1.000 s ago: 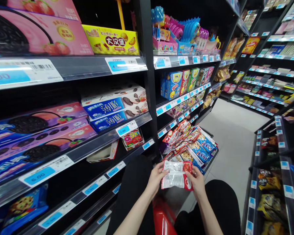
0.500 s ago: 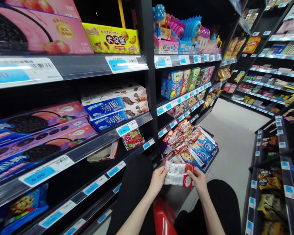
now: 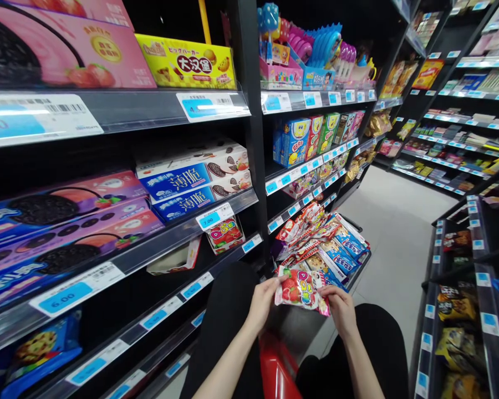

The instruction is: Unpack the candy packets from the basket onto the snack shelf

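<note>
Between my hands is a red and white gummy candy packet (image 3: 298,288) with strawberries printed on its front, its face turned up toward me. My left hand (image 3: 265,299) is closed in a pinch on its left end. The fingers of my right hand (image 3: 339,306) close on the right end, where a second pink-red edge shows underneath; whether that belongs to another packet I cannot tell. Just beyond lies a pile of snack packets, with blue bags (image 3: 344,252) on the right and red-white bags (image 3: 301,230) on the left, on a dark-rimmed carrier.
Shelves (image 3: 216,208) of boxed biscuits rise on my left, and a small strawberry candy box (image 3: 225,235) sits low there. A red seat-like object (image 3: 278,368) is between my legs. Low racks of bags (image 3: 457,349) stand right, across the pale floor (image 3: 388,221).
The candy packet has turned over: its silvery back faced me before, and now the strawberry front does. My hands stay at its two ends, with the left hand slightly shifted.
</note>
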The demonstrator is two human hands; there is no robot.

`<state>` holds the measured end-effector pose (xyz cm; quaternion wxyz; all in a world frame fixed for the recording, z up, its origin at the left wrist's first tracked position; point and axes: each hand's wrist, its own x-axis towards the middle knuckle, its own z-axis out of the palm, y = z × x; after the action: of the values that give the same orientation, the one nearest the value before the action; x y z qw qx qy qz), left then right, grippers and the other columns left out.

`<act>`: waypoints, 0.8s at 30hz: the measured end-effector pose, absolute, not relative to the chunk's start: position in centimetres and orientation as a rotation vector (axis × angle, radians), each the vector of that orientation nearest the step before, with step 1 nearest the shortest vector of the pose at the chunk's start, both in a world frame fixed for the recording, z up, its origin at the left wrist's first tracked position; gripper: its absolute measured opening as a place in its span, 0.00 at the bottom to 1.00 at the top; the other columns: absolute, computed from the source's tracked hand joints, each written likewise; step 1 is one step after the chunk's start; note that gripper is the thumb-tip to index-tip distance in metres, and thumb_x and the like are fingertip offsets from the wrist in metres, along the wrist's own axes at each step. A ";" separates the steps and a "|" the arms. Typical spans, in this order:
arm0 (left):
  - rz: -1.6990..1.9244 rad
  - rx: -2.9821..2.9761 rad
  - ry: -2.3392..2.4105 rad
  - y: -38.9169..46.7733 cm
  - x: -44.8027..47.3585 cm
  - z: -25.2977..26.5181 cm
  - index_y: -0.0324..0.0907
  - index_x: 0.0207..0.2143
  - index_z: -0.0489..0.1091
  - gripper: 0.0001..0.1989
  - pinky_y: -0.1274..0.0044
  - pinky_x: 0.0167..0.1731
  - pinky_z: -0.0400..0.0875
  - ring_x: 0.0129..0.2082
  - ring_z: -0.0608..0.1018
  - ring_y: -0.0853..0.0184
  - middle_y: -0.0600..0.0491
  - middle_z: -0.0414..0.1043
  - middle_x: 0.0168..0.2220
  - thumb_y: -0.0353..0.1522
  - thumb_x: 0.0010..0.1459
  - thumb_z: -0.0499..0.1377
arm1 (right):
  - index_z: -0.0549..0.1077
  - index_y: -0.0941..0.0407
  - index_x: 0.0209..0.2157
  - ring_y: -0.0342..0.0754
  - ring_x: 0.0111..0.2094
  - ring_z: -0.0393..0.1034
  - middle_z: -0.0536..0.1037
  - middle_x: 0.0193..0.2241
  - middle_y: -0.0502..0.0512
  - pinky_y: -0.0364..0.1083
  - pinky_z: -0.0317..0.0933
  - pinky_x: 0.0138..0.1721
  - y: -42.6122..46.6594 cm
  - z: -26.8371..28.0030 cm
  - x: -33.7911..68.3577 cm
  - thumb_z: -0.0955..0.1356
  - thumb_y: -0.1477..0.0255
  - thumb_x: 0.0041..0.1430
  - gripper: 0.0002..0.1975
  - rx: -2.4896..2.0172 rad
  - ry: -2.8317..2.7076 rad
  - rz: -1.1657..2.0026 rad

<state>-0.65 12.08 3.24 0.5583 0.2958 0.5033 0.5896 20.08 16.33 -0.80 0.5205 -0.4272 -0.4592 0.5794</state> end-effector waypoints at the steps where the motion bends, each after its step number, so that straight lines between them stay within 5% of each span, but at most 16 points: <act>1: 1.401 0.714 1.246 12.1 -0.6 3.2 0.35 0.31 0.76 0.18 0.72 0.36 0.70 0.36 0.76 0.57 0.44 0.76 0.33 0.40 0.41 0.65 | 0.74 0.56 0.20 0.49 0.31 0.69 0.75 0.24 0.54 0.45 0.64 0.33 16.2 -0.7 19.8 0.67 0.70 0.45 0.06 -1.022 -1.077 1.381; 3: 1.429 0.729 1.292 12.0 -0.6 3.1 0.36 0.31 0.75 0.17 0.74 0.33 0.71 0.34 0.77 0.58 0.46 0.76 0.31 0.34 0.35 0.68 | 0.73 0.54 0.24 0.48 0.31 0.69 0.74 0.27 0.51 0.44 0.64 0.30 16.0 -0.6 19.1 0.70 0.70 0.43 0.04 -1.025 -1.018 1.371; 7: 1.528 0.684 1.205 12.0 -0.5 3.3 0.39 0.45 0.67 0.30 0.73 0.35 0.73 0.35 0.78 0.60 0.46 0.74 0.42 0.30 0.35 0.68 | 0.69 0.50 0.39 0.51 0.37 0.71 0.74 0.41 0.52 0.49 0.68 0.34 15.8 -0.7 17.7 0.75 0.70 0.35 0.25 -1.036 -0.803 1.482; 10: 1.572 0.678 1.246 12.2 -0.6 3.1 0.41 0.49 0.63 0.35 0.73 0.38 0.72 0.39 0.77 0.61 0.44 0.67 0.51 0.30 0.36 0.68 | 0.71 0.56 0.40 0.55 0.37 0.72 0.77 0.37 0.59 0.53 0.68 0.37 15.8 -1.0 17.3 0.75 0.67 0.37 0.24 -1.012 -0.824 1.663; 14: 1.337 0.746 1.305 12.5 -1.0 1.8 0.35 0.37 0.70 0.21 0.75 0.31 0.70 0.31 0.77 0.61 0.45 0.76 0.34 0.37 0.40 0.65 | 0.74 0.57 0.37 0.56 0.33 0.74 0.80 0.32 0.58 0.55 0.68 0.35 15.7 -1.2 17.6 0.74 0.64 0.39 0.21 -0.989 -0.907 1.704; 17: 1.199 0.908 1.511 12.6 -1.3 1.1 0.35 0.25 0.71 0.14 0.80 0.22 0.62 0.22 0.73 0.67 0.52 0.72 0.20 0.39 0.43 0.62 | 0.75 0.57 0.34 0.56 0.31 0.74 0.80 0.30 0.57 0.53 0.69 0.33 15.9 -0.9 18.3 0.74 0.63 0.38 0.20 -1.063 -0.981 1.613; 24: 1.205 1.015 1.630 12.9 -1.6 1.7 0.37 0.17 0.66 0.15 0.82 0.18 0.52 0.17 0.64 0.73 0.58 0.62 0.14 0.40 0.42 0.61 | 0.75 0.58 0.32 0.57 0.29 0.73 0.80 0.28 0.58 0.54 0.68 0.33 16.7 -0.2 18.7 0.73 0.60 0.39 0.19 -1.122 -1.100 1.532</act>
<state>-1.55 12.89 1.67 0.4235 0.4058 0.6514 0.4813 18.69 16.66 -0.22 0.4559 -0.4552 -0.4462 0.6212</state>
